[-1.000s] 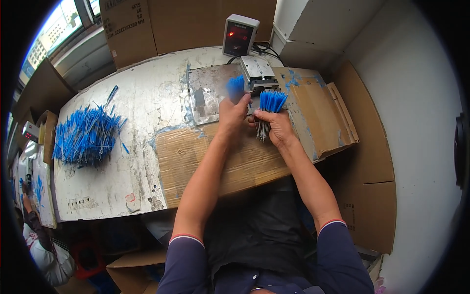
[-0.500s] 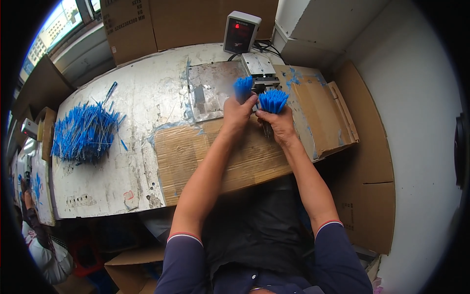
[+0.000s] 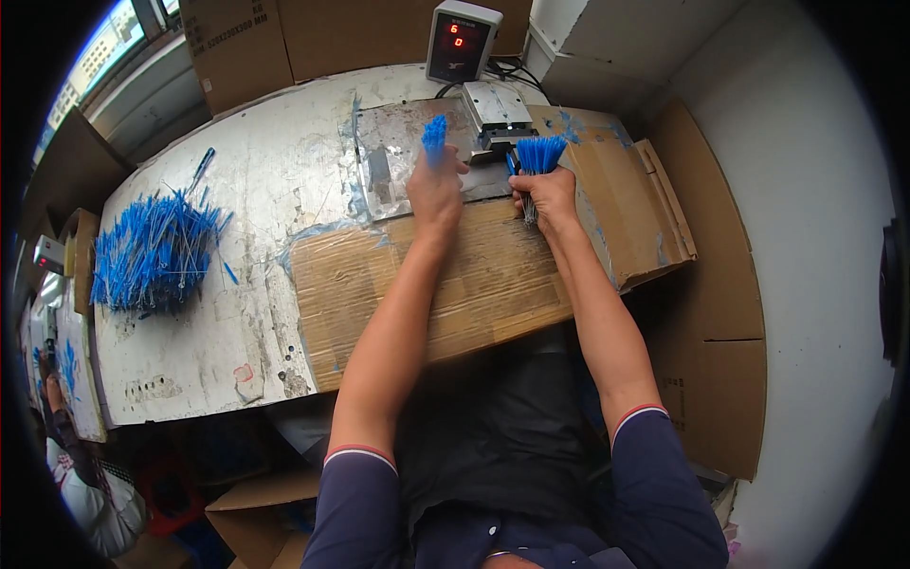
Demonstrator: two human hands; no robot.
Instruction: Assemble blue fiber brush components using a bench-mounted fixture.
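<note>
- Handling two bundles of thin, blue-ended pieces, one per hand, at the upper middle of the frame; in my judgement, this is the step in hand.
- Left hand (image 3: 436,194): fingers wrapped around the left bundle (image 3: 435,137), blue ends up. Blur prevents confirming each finger's exact position.
- Right hand (image 3: 554,192): thumb and fingers clamped on the right bundle (image 3: 540,153), blue ends up, pale shafts showing below. A little blue shows beside the thumb; whether it is gripped cannot be told.
- Clearance: hands apart from each other; the right is just below the metal fixture (image 3: 495,104).
- Stock: a large pile (image 3: 156,256) of similar pieces lies on the white table (image 3: 213,356), left of frame, untouched by either hand.
- Equipment: display unit (image 3: 463,57) lit red, upper middle of frame.
- Next move, as judged: calls for keeping both bundles gathered and the fingers clear of the fixture.
</note>
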